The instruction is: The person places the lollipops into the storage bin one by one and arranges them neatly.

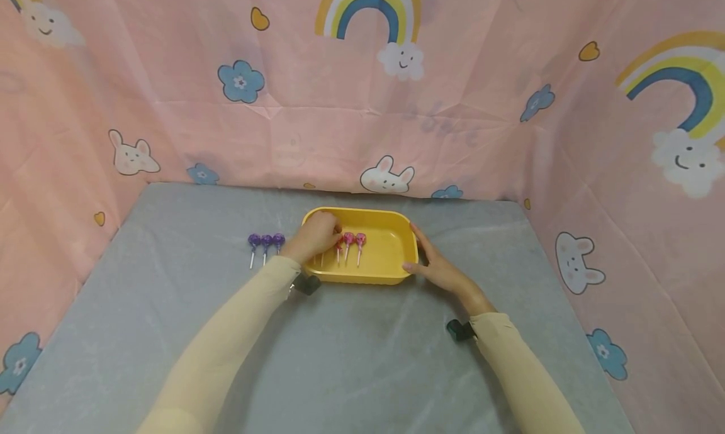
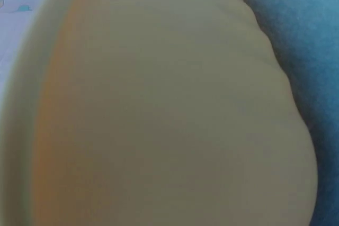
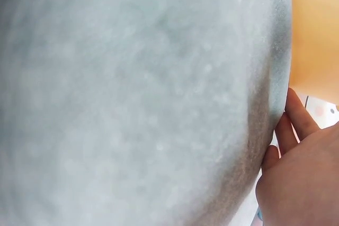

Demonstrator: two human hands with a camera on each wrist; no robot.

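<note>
A yellow plastic tray (image 1: 389,258) stands on the grey cloth, with several pink lollipops (image 1: 348,238) lying in a row inside. My left hand (image 1: 316,235) reaches over its left side, fingers curled, pinching the head of one lollipop; two white sticks show beneath the palm, their heads hidden. At the tray's right end my right hand (image 1: 444,272) holds the rim, thumb over the front corner and fingers along the outside. Those fingers also touch the tray wall (image 3: 317,30) in the right wrist view. The left wrist view shows the tray's ribbed wall (image 2: 175,104) close up, without the hand.
Three purple lollipops (image 1: 267,239) lie side by side on the cloth left of the tray, the rightmost partly behind the left wrist. A pink patterned curtain (image 1: 317,126) hangs at the back and sides of the grey table (image 1: 385,358).
</note>
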